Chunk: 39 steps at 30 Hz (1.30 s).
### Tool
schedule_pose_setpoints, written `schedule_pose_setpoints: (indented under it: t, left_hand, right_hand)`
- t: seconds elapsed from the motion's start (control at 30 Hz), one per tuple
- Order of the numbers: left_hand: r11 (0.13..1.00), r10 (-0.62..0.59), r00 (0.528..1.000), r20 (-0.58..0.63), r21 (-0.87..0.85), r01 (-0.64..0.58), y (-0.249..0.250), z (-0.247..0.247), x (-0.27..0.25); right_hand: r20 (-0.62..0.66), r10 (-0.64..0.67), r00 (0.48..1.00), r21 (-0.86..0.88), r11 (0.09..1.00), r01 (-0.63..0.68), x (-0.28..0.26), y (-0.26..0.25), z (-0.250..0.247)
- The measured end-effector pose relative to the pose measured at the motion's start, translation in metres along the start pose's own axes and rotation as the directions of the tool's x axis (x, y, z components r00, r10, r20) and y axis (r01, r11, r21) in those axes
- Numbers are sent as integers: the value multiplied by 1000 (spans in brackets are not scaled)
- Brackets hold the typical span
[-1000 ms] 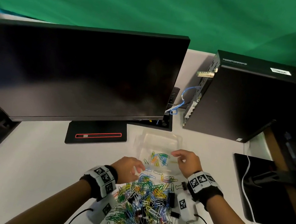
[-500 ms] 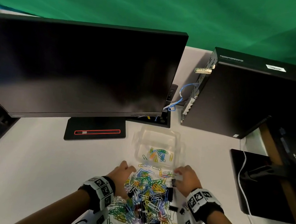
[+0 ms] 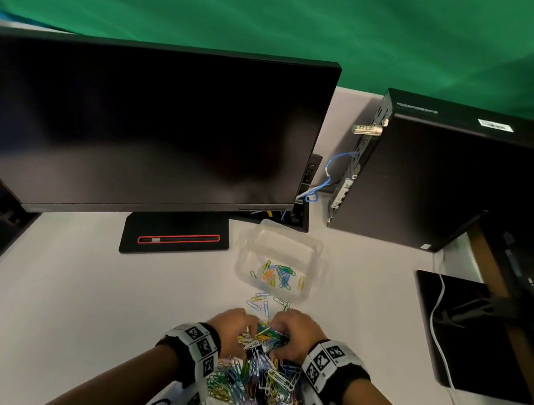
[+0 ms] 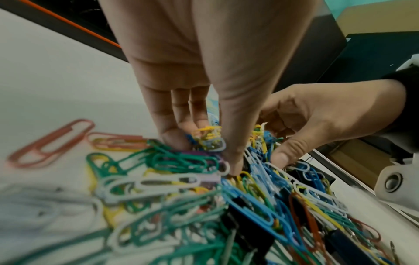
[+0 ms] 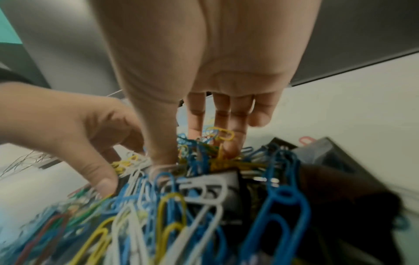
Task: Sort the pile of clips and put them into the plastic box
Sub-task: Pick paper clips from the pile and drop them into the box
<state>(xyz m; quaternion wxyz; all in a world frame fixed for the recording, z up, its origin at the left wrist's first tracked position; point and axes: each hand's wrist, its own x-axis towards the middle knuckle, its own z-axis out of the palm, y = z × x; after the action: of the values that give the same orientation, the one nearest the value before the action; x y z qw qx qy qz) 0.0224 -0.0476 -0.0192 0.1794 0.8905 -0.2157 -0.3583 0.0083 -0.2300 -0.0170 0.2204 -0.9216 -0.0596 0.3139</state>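
White desk [image 3: 71,294], dark monitor [image 3: 138,127], green backdrop [image 3: 287,7].

Both forearms enter from the near edge, converging toward centre; each wrist carries a marker band. L hand [image 3: 233,327] and R hand [image 3: 295,336] sit knuckles-up, close together, fingertips facing across a narrow gap. L hand: fingers [image 4: 174,114] held together, pointing down, tips sunk in the clips [image 3: 255,374]; thumb [image 4: 235,125] extended down beside them, a small bunch of clips caught between thumb and fingers. R hand: thumb [image 5: 158,129] straight down into the clips, index and middle fingers [image 5: 226,116] down opposite it, clips between; little finger shorter, lifted clear. Palms face down and inward. Exact grip on single clips cannot be told (blur).
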Motion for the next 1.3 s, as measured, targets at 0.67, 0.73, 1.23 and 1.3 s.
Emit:
schedule_pose_setpoints:
  t: [0.67, 0.73, 1.23, 1.3]
  left_hand:
    - [670, -116, 989, -94, -742, 8, -21, -39, 13]
    - [633, -97, 989, -113, -774, -26, -16, -49, 18]
    - [365, -242, 948, -208, -925, -109, 6, -79, 56]
    - [352, -245, 948, -202, -930, -107, 5, -77, 57]
  right_hand:
    - [-141, 121, 982, 515, 857, -32, -3, 21, -39]
    - [-171, 106, 980, 559, 829, 8, 2, 20, -50]
    - [-287, 142, 947, 437, 900, -3, 37, 2, -57]
    - [-231, 68, 971, 283, 959, 0, 32, -1, -52]
